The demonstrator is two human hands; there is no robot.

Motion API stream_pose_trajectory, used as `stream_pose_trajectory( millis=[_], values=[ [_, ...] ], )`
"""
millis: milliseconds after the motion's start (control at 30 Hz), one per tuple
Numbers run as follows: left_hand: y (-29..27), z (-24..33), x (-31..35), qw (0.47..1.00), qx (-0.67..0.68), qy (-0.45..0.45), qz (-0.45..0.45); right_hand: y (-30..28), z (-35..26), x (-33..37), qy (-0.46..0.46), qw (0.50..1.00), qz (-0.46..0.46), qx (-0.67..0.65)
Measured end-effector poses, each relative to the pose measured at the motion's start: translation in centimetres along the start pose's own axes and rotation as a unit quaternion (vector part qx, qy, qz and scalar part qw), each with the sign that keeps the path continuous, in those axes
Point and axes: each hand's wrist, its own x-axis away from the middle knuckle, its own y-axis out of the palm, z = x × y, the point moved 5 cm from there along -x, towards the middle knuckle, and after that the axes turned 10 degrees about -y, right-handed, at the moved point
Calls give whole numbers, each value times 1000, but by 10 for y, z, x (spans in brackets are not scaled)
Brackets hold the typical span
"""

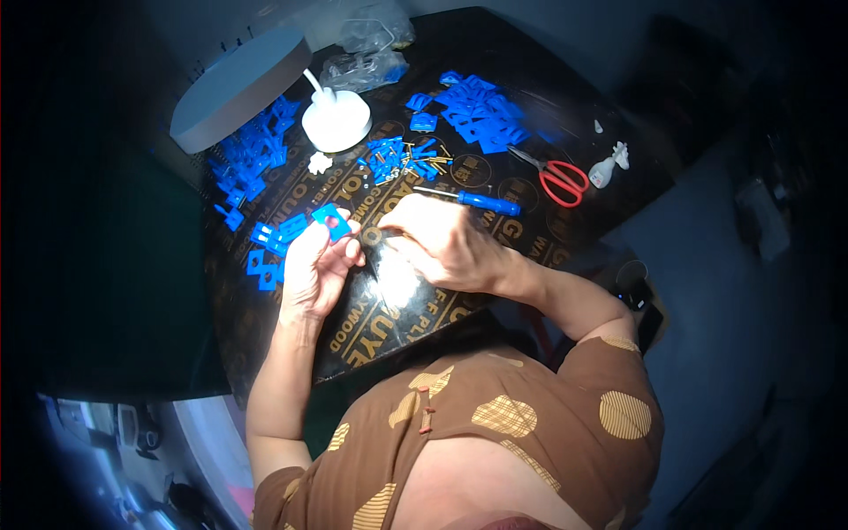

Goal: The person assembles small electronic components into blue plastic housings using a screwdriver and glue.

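My left hand (320,263) pinches a flat blue plastic piece with a round hole (332,223) between thumb and fingers, a little above the table. To its right, my right hand (446,243) has its fingers curled together in a pinch. Whatever may be between those fingertips is too small or hidden to make out. Just beyond the right hand lies a blue-handled screwdriver (488,204). A mixed pile of small blue parts and brass-coloured screws (402,161) lies farther out, between the two hands. Several similar blue pieces (268,276) lie beside my left wrist.
A white desk lamp (336,122) with a wide round head (238,88) stands at the far left. Blue parts (252,163) lie beneath it; another blue heap (481,113) is at the far right. Red-handled scissors (563,184), a small white bottle (603,172) and plastic bags (364,71) also occupy the table.
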Motion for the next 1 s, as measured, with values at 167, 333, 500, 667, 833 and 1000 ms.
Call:
stream_pose_trajectory(
  millis=[167, 333, 500, 667, 833, 1000],
  values=[
    [2, 2, 7, 1000, -12, 1, -3, -74, -7, 44, 103, 965, 209, 117],
    [2, 2, 6, 1000, -16, 11, 0, -138, 21, 129, 164, 865, 393, 264],
    [5, 1, 3, 998, -70, 5, 8, -170, 54, 171, 322, 807, 325, 374],
    [-3, 1, 1, 1000, -20, 12, 7, -179, 86, 167, 443, 764, 177, 434],
    [1, 3, 0, 999, -23, 19, 15, -188, 102, 173, 410, 785, 150, 440],
    [3, 3, 4, 1000, 1, 16, 1, -175, 80, 137, 378, 822, 216, 366]
  ],
)
